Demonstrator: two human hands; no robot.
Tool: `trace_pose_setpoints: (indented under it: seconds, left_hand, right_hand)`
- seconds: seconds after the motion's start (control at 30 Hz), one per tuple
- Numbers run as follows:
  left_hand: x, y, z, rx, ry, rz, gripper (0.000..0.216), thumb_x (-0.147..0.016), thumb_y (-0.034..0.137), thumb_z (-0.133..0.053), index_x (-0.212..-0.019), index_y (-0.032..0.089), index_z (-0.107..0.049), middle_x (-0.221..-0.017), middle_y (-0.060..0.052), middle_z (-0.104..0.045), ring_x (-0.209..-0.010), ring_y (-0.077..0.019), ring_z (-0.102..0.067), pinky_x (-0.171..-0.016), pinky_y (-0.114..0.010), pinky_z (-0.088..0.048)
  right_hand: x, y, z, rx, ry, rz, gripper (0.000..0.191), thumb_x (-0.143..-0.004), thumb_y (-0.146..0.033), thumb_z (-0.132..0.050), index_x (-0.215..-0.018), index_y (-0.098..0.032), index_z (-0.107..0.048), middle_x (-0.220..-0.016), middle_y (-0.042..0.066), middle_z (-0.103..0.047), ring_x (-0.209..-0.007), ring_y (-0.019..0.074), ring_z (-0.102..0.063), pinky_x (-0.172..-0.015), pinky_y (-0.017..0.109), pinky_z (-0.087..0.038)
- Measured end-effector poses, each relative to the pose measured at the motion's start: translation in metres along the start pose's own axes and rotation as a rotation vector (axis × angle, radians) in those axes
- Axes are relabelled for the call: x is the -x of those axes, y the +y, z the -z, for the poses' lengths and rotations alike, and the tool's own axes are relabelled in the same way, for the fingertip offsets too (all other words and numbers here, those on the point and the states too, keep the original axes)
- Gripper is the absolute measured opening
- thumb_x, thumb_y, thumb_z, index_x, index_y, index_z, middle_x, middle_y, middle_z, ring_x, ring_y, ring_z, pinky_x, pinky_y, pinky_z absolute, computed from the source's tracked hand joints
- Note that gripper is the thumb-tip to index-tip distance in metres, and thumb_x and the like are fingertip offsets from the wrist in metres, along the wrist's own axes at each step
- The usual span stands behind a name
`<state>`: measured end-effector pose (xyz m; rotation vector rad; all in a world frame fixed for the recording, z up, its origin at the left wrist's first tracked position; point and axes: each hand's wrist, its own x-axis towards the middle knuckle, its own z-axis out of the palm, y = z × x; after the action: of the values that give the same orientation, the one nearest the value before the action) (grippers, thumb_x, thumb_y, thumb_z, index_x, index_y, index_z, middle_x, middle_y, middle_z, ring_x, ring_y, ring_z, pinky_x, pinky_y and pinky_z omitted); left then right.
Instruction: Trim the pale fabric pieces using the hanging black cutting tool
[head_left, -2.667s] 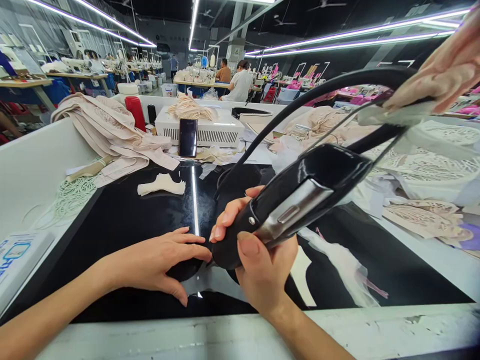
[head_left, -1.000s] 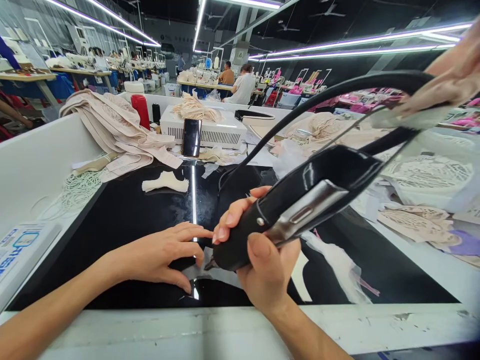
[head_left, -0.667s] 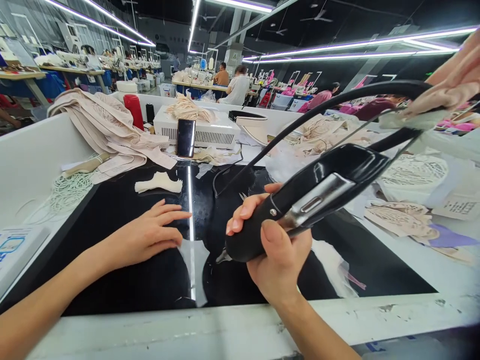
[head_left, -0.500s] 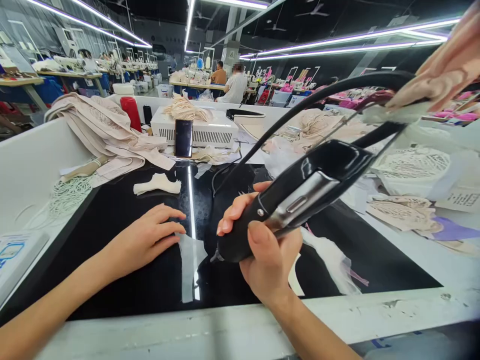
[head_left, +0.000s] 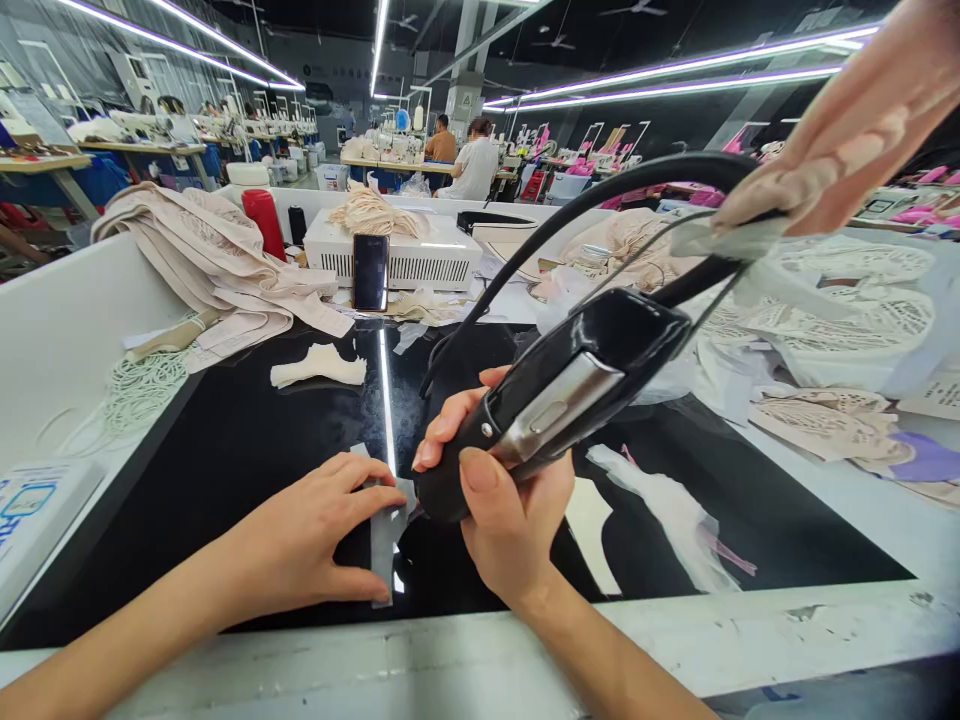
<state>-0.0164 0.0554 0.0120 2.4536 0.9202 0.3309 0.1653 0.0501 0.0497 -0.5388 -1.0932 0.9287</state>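
Note:
My right hand [head_left: 504, 510] is wrapped round the black handle of a corded cutting tool [head_left: 559, 395], its tip pointing down at the glossy black table [head_left: 247, 430]. My left hand [head_left: 315, 530] lies flat with fingers stretched, pressing a thin pale fabric piece [head_left: 381, 545] onto the table right beside the tool's tip. The tool's thick black cable [head_left: 600, 195] arcs up and to the right.
Beige fabric is piled at the back left [head_left: 217, 255], next to a red cylinder [head_left: 262, 222], a phone [head_left: 370, 270] leaning on a white box [head_left: 397, 255], and lace pieces at the right [head_left: 847, 320]. Another person's hand [head_left: 847, 130] holds cloth top right. White fabric scraps [head_left: 667, 510] lie right of my hand.
My left hand lifted off, slid the pale piece, then came back down on it close to the tool's tip. My right hand kept hold of the tool and lowered it slightly left.

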Motion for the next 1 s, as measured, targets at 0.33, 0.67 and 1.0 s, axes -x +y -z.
trace_pose_setpoints:
  seconds: [0.33, 0.67, 1.0]
  left_hand:
    - [0.000, 0.007, 0.003, -0.019, -0.046, 0.043, 0.064, -0.076, 0.037, -0.083, -0.133, 0.027, -0.054, -0.141, -0.009, -0.049, -0.132, -0.0310, -0.045, -0.112, -0.048, -0.042]
    - [-0.002, 0.008, 0.004, 0.007, -0.045, 0.044, 0.070, -0.074, 0.039, -0.085, -0.135, 0.024, -0.053, -0.132, -0.010, -0.055, -0.125, -0.0317, -0.049, -0.105, -0.047, -0.047]
    - [-0.003, 0.009, 0.005, 0.046, 0.003, 0.012, 0.063, -0.074, 0.036, -0.084, -0.131, 0.030, -0.059, -0.130, -0.006, -0.056, -0.124, -0.0308, -0.050, -0.104, -0.044, -0.046]
  right_hand:
    - [0.004, -0.002, 0.000, 0.006, 0.000, -0.024, 0.036, -0.084, -0.036, -0.074, -0.108, -0.028, -0.049, -0.080, -0.005, -0.061, -0.059, 0.0119, -0.058, -0.056, 0.029, -0.052]
    - [0.011, 0.000, -0.002, 0.013, -0.035, -0.052, 0.039, -0.084, -0.041, -0.074, -0.111, -0.028, -0.048, -0.081, -0.004, -0.060, -0.061, 0.0127, -0.060, -0.063, 0.032, -0.057]
    - [0.020, -0.010, -0.006, -0.084, -0.090, -0.110, 0.043, -0.084, -0.041, -0.075, -0.116, -0.028, -0.048, -0.082, -0.003, -0.061, -0.058, 0.0144, -0.062, -0.061, 0.035, -0.055]
